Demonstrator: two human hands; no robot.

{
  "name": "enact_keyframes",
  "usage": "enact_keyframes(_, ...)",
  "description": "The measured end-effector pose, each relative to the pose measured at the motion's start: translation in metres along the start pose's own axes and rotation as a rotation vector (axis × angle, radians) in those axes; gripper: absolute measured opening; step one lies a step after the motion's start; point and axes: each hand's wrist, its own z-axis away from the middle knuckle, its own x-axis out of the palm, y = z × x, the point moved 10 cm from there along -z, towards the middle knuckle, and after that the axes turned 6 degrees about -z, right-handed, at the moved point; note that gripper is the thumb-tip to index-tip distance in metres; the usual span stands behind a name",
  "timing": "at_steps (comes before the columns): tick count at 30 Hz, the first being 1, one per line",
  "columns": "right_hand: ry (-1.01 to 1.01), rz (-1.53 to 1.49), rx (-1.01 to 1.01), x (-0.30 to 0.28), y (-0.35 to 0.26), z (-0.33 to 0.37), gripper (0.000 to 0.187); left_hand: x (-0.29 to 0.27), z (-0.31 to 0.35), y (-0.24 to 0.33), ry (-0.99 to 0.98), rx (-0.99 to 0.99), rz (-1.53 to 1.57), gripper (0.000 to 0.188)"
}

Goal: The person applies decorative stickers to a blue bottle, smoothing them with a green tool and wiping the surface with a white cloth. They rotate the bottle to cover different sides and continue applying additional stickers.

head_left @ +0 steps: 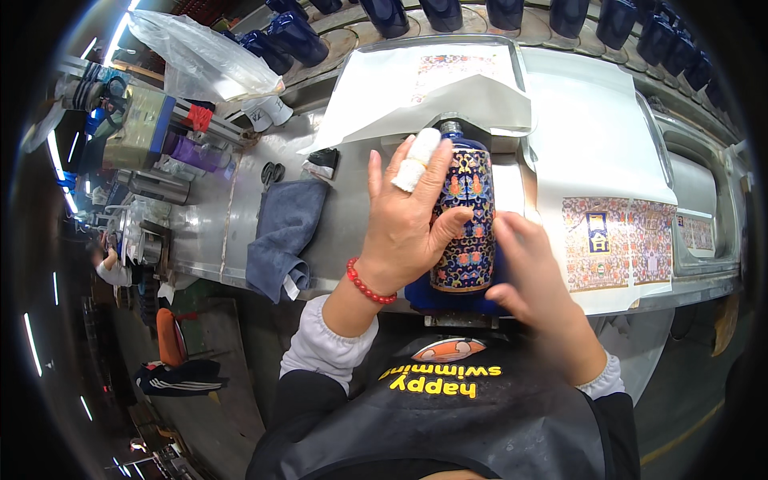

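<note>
A dark blue bottle (464, 216) with a colourful floral pattern lies in front of me, its neck pointing away, over a blue support (424, 294). My left hand (408, 212) rests along its left side with fingers stretched out and thumb over the patterned front. One finger wears a white wrapping (418, 162), and a red bead bracelet (370, 284) circles that wrist. At the bottle's lower right, my right hand (532, 268) is smeared by motion, thumb and fingers apart. Whether it touches the bottle I cannot tell.
White sheets with printed floral patterns (618, 244) lie on the right; another patterned sheet (456, 72) lies behind the bottle. A grey-blue cloth (288, 232), scissors (273, 174) and a small black-and-white packet (322, 162) are on the left. Several dark blue bottles (504, 12) line the far track.
</note>
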Motion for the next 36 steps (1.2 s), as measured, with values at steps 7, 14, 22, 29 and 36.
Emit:
enact_keyframes(7,0.080,-0.031,0.098,-0.009,0.033,-0.052,0.062,0.003,0.002,0.000,-0.012,-0.006,-0.033,0.078)
enact_keyframes(14,0.053,0.052,0.066,-0.004,0.033,-0.062,0.064,0.004,0.001,0.001,-0.001,-0.003,-0.038,0.079)
enact_keyframes(22,0.068,0.119,0.031,-0.005,0.029,-0.064,0.060,0.003,0.000,0.002,0.009,0.009,-0.054,0.078)
enact_keyframes(29,0.069,0.137,0.024,-0.006,0.026,-0.066,0.060,0.004,0.000,0.002,0.007,0.004,-0.032,0.079)
enact_keyframes(36,0.124,0.019,0.015,-0.013,0.029,-0.067,0.060,0.003,0.002,-0.004,0.002,-0.023,0.035,0.078)
